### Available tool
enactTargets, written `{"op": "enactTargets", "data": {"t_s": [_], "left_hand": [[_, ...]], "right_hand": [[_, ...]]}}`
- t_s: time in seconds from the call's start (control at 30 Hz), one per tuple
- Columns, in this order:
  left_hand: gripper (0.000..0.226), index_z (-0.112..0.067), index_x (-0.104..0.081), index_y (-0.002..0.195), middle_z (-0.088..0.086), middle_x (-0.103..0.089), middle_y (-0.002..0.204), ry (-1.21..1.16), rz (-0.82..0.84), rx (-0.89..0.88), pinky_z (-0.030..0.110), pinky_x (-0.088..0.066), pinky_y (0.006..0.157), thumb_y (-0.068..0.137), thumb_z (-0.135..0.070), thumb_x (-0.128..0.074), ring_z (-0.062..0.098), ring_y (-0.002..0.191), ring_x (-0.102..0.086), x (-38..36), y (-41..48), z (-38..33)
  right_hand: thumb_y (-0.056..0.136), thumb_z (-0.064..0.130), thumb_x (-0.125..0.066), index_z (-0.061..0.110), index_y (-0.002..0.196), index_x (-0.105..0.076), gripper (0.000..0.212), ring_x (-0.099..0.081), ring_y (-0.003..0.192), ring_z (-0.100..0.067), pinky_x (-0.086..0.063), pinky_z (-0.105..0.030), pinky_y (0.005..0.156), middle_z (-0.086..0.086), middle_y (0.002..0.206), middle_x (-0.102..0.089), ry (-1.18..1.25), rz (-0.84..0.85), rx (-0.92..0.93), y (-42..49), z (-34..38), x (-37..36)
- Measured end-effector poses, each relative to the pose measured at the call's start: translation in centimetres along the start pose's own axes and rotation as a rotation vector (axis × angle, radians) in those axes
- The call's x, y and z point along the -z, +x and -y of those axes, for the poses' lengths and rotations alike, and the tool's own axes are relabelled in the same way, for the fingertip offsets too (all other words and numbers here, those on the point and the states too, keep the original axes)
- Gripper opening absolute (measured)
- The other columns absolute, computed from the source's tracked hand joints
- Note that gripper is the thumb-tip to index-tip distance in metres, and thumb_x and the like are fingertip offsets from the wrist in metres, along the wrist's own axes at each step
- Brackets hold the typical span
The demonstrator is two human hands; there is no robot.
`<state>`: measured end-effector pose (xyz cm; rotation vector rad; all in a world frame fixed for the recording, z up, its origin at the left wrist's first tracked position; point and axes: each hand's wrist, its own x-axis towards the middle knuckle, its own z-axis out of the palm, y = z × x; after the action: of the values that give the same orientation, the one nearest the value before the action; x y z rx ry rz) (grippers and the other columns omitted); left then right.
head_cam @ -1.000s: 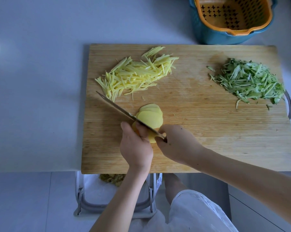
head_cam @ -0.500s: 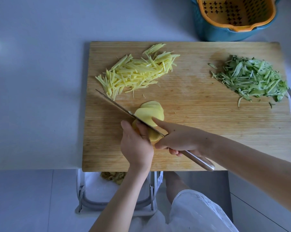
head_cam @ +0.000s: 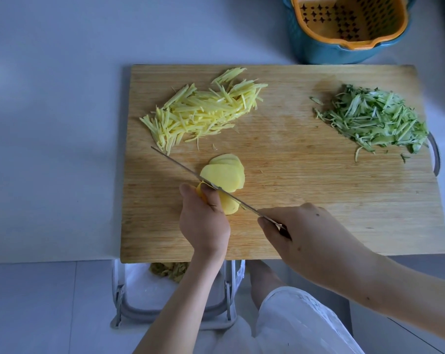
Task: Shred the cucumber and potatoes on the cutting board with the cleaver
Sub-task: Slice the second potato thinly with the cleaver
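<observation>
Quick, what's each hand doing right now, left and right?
Left hand: closed, fingers curled on the potato.
Right hand: closed, holding the cleaver by its handle.

A pale, smooth countertop [head_cam: 50,123] carried everything. A wide wooden cutting board [head_cam: 318,213] lay flat on it, long sides running left to right, its near edge along the counter's near edge. A grey metal handle [head_cam: 436,159] stuck out from the board's right end. At the far right stood a blue tub [head_cam: 318,51], just beyond the board's far edge, with an orange perforated strainer basket [head_cam: 344,21] nested inside it. The left stretch of the counter was bare surface.
</observation>
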<state>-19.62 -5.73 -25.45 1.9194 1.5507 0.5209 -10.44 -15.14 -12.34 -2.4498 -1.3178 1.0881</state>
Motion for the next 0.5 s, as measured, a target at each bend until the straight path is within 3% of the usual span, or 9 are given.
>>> {"op": "enactTargets", "data": {"t_s": [0.27,0.37,0.5], "left_hand": [[0.022,-0.013,-0.032,0.088,0.004,-0.050,0.064,0.002,0.009,-0.018,0.029,-0.030,0.048,0.099,-0.031,-0.034,0.036,0.059,-0.057,0.2,0.0,-0.1],[0.020,-0.013,-0.033,0.088,0.002,-0.048,0.064,0.003,0.007,-0.012,0.027,-0.025,0.046,0.099,-0.029,-0.035,0.037,0.059,-0.057,0.2,0.1,-0.2],[0.023,-0.014,-0.031,0.088,0.003,-0.049,0.063,-0.019,0.002,-0.028,0.027,-0.022,0.047,0.096,-0.035,-0.028,0.038,0.058,-0.057,0.3,0.0,-0.3]], "right_hand": [[0.098,0.030,-0.033,0.018,0.061,-0.036,0.039,-0.034,0.048,-0.015,-0.031,-0.027,0.050,0.003,0.052,-0.039,0.004,0.035,-0.014,-0.1,0.2,0.4],[0.098,0.030,-0.032,0.017,0.061,-0.037,0.039,-0.038,0.051,-0.017,-0.034,-0.029,0.052,0.004,0.055,-0.041,0.021,0.065,-0.052,0.3,0.5,0.5],[0.098,0.027,-0.033,0.013,0.059,-0.036,0.042,-0.035,0.052,-0.018,-0.027,-0.027,0.049,0.000,0.055,-0.040,0.065,0.099,-0.067,1.5,0.5,0.2]]}}
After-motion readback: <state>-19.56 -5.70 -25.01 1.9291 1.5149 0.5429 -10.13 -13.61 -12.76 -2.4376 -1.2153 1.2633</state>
